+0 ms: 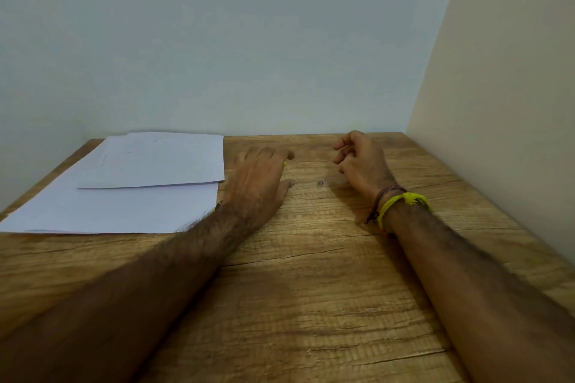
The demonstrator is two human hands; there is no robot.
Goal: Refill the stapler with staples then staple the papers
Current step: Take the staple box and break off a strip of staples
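Two overlapping white paper sheets (133, 183) are seen at frame left-centre on a wood-grain table (311, 289). Left hand (258, 180) is laid palm-down just right of them, fingers spread, nothing gripped. Right hand (361, 162), w/ yellow wrist thread (401, 200), is loosely curled, empty, at centre-right.

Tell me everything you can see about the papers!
The papers are plain white sheets lying flat on the left side of the wooden table, near the wall. A smaller-looking sheet lies askew on top of a larger one. Faint marks show on top. The left hand rests beside their right edge.
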